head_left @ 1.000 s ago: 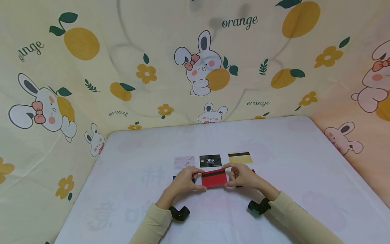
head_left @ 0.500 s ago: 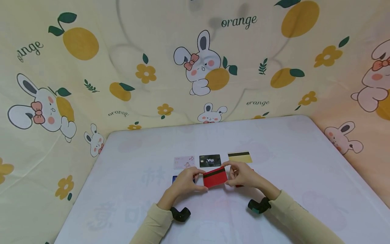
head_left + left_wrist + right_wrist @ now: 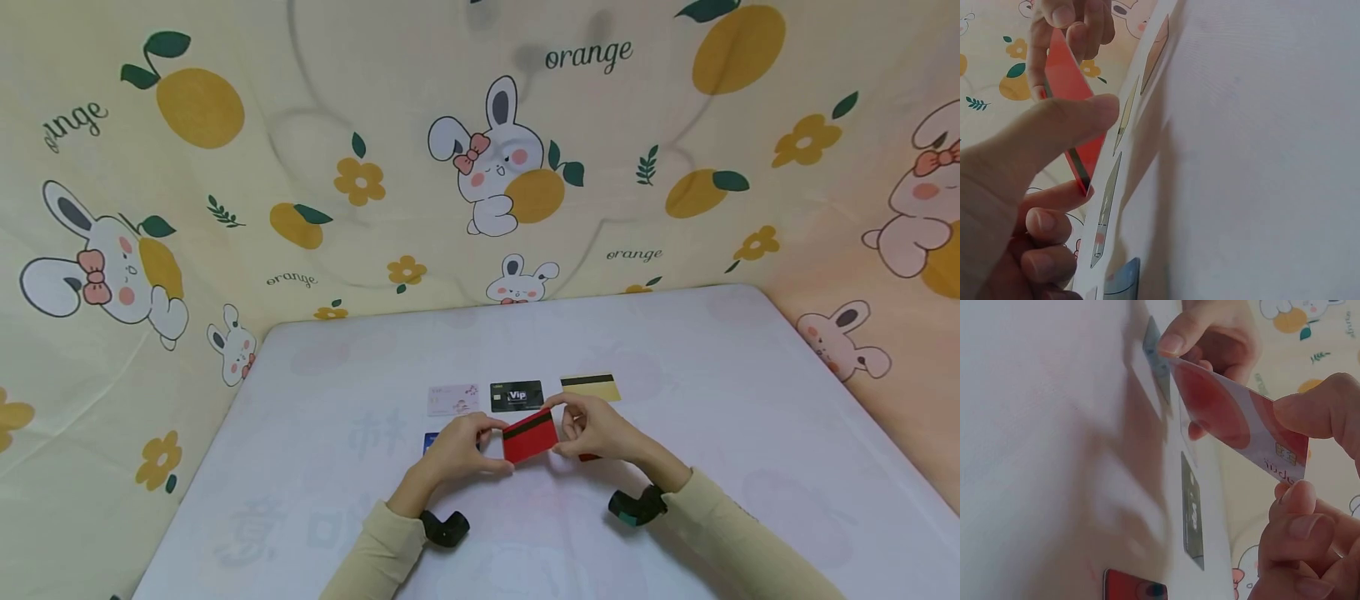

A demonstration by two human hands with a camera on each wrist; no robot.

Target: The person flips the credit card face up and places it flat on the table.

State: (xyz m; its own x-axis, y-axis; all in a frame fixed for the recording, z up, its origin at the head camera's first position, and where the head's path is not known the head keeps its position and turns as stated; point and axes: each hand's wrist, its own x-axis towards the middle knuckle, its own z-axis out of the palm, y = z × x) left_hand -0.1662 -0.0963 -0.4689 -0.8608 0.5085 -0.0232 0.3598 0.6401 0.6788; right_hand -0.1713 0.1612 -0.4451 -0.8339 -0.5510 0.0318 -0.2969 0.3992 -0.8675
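Note:
Both hands pinch one red plastic card above the table, its dark magnetic stripe along the upper edge in the head view. My left hand has thumb and fingertips on the left end. My right hand grips the right end the same way. In the head view the card slants, right end higher. Its other face, red and white with a chip, shows in the right wrist view. Behind my left hand lies a blue card, partly covered. A second red card is mostly hidden beneath my right hand.
Farther back, a pale pink card, a black "Vip" card and a gold card lie in a row on the white tabletop. A patterned cloth hangs beyond the table's far edge. Each wrist wears a black camera.
The held card has tilted, its right end rising and its left end shifting slightly right. My left hand has moved a little to the right with it. The cards on the table stay put.

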